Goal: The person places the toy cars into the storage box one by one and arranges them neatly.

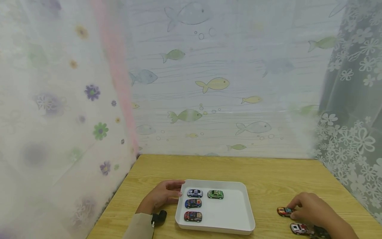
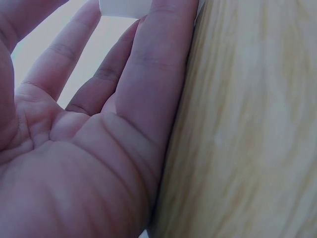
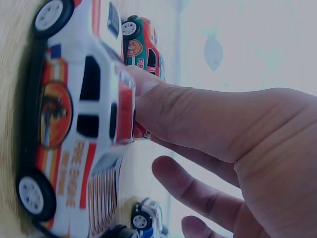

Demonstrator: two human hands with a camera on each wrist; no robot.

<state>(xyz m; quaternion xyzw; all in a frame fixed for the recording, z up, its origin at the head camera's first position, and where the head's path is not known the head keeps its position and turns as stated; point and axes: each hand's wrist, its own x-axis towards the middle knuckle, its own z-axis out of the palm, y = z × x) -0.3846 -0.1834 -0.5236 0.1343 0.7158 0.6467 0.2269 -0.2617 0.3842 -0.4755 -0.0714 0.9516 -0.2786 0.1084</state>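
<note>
My left hand [image 1: 167,194] is at the left wall of a white tray [image 1: 223,229]. Its straight fingers reach the tray side in the left wrist view, with the edge of the palm along the tabletop [image 2: 242,124]. My right hand [image 1: 313,209] pinches a red and green toy car [image 3: 143,47], which sits right of the tray in the head view. Closer to the right wrist camera stands a white toy fire engine [image 3: 74,124] with red and orange stripes. Part of the pinched car is hidden by the thumb and the fire engine.
Inside the tray, a white car [image 1: 195,193], a blue car [image 1: 193,203] and a dark red car [image 1: 193,216] form a left column, with a green car [image 1: 215,194] beside the top one. A dark car [image 1: 320,231] lies partly under the right wrist. Printed curtains surround the table.
</note>
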